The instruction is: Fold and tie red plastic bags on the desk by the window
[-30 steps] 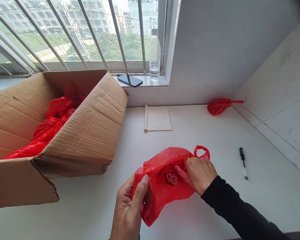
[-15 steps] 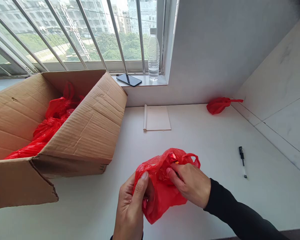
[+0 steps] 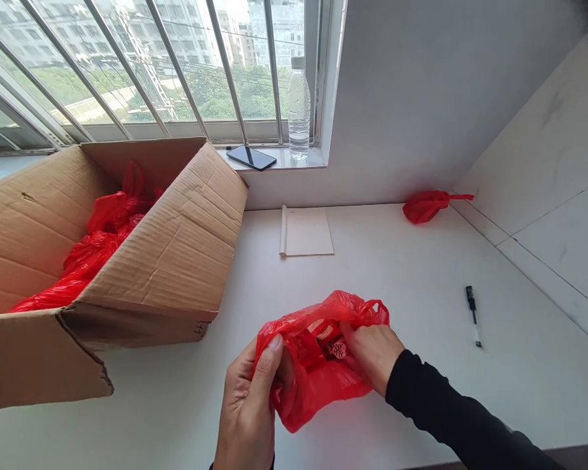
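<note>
A thin red plastic bag (image 3: 318,391) is held up over the white table, its mouth spread open. My left hand (image 3: 255,391) pinches the bag's left rim, thumb on the outside. Inside lie small shiny red packets (image 3: 310,349), one with a pale printed pattern (image 3: 339,349). My right hand (image 3: 372,349) reaches into the bag from the right; its fingers are hidden by the plastic, so what they touch does not show. One handle loop (image 3: 379,310) of the bag stands up above my right hand.
An open cardboard box (image 3: 166,254) holding red plastic bags (image 3: 102,235) stands at left. Against the wall lie a pale notepad (image 3: 308,232) and a knotted red bag (image 3: 425,207). A pen (image 3: 473,316) rests at right. The sill carries a phone (image 3: 251,157) and a water bottle (image 3: 298,114).
My right hand has gone deeper into the bag, hiding its fingers. The bag's mouth has opened wider, showing the packets inside. My left hand has shifted slightly left, still gripping the rim.
</note>
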Action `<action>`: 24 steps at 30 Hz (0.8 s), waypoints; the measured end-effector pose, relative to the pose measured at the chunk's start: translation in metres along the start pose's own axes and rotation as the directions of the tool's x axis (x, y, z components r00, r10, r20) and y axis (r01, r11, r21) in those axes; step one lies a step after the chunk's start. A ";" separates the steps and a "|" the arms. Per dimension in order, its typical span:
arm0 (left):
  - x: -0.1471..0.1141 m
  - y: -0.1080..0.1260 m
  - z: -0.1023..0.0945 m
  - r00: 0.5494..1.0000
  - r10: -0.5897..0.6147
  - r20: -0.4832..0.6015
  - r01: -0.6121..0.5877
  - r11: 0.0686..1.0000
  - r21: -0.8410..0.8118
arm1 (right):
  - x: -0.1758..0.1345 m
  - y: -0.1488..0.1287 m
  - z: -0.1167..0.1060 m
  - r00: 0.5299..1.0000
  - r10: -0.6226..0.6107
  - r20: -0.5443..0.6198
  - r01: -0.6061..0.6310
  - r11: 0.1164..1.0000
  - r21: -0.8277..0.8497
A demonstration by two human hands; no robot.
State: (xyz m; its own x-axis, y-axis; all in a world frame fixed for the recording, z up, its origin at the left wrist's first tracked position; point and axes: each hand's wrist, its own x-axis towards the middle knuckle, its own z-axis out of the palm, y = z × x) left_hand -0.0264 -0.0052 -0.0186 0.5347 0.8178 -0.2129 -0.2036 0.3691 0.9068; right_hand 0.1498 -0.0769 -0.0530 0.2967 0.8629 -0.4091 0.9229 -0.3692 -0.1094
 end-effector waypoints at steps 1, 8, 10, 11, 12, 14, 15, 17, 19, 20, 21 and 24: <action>0.000 0.000 0.000 1.000 -0.002 0.002 0.002 1.000 0.003 | -0.001 0.001 0.000 1.000 0.003 -0.002 -0.003 1.000 -0.001; -0.001 0.001 0.001 0.999 -0.006 -0.034 0.005 0.999 -0.033 | -0.012 0.011 -0.004 0.987 -0.152 -0.044 0.154 0.987 0.047; -0.001 -0.001 0.001 1.000 0.006 -0.023 -0.006 1.000 -0.014 | -0.006 0.011 -0.004 0.994 -0.090 -0.063 0.092 0.995 0.024; -0.001 -0.001 0.002 1.000 0.008 -0.019 -0.008 1.000 0.002 | -0.002 0.011 -0.003 0.997 -0.030 -0.071 0.030 1.000 0.004; -0.001 -0.002 0.002 1.000 0.009 -0.015 -0.009 1.000 0.018 | 0.003 0.010 -0.002 0.996 0.025 -0.081 -0.026 1.000 -0.008; -0.002 -0.002 0.003 1.000 0.002 0.004 -0.002 0.999 0.046 | 0.012 0.010 0.001 0.991 0.086 -0.102 -0.086 0.996 0.001; -0.002 -0.002 0.003 1.000 -0.006 0.015 0.005 0.998 0.055 | 0.016 0.010 0.003 0.988 0.104 -0.116 -0.104 0.995 0.009; -0.002 -0.001 0.004 0.999 -0.017 0.030 0.015 0.998 0.063 | 0.021 0.011 0.006 0.982 0.124 -0.146 -0.121 0.992 0.024; -0.003 0.000 0.005 0.999 -0.019 0.031 0.017 0.998 0.058 | 0.022 0.013 0.007 0.973 0.138 -0.184 -0.134 0.990 0.033; -0.003 0.000 0.004 0.999 -0.017 0.029 0.015 0.999 0.052 | 0.020 0.014 0.007 0.967 0.150 -0.208 -0.146 0.989 0.036; -0.003 0.000 0.004 0.999 -0.017 0.027 0.016 0.999 0.047 | 0.018 0.015 0.006 0.957 0.173 -0.232 -0.169 0.985 0.036; -0.004 -0.002 0.003 1.000 -0.029 0.008 0.028 0.999 0.030 | 0.009 0.014 0.003 0.922 0.146 -0.357 -0.121 0.988 0.092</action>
State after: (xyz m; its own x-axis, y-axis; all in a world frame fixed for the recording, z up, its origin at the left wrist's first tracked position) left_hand -0.0258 -0.0100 -0.0187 0.5470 0.8033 -0.2356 -0.1638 0.3787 0.9109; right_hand 0.1647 -0.0755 -0.0610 0.4962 0.8654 -0.0697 0.8538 -0.5010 -0.1419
